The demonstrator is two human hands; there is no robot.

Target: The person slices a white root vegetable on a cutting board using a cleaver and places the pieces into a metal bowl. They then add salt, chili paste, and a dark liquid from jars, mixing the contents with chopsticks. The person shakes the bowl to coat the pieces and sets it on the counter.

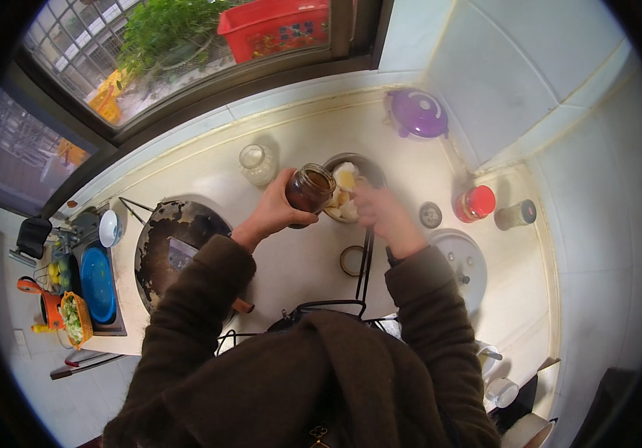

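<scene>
My left hand (272,210) grips an uncapped glass jar (311,190) with dark brown contents, its mouth beside the left rim of a round bowl or pan (374,165). White and yellow food pieces (347,175) lie inside that vessel. My right hand (385,215), blurred, is over the vessel's right side with fingers curled; whether it holds something is hidden. Two long dark rods (364,263), perhaps chopsticks, extend from under this hand towards me. A ring-like jar lid (353,261) lies on the counter beside them.
An open glass jar (258,165) stands at back left, a worn dark pan lid or wok (181,224) nearer left. On the right are a small lid (430,215), a red-capped jar (474,203), a seasoning jar (516,214) and a pot lid (464,263). A purple container (419,113) sits behind.
</scene>
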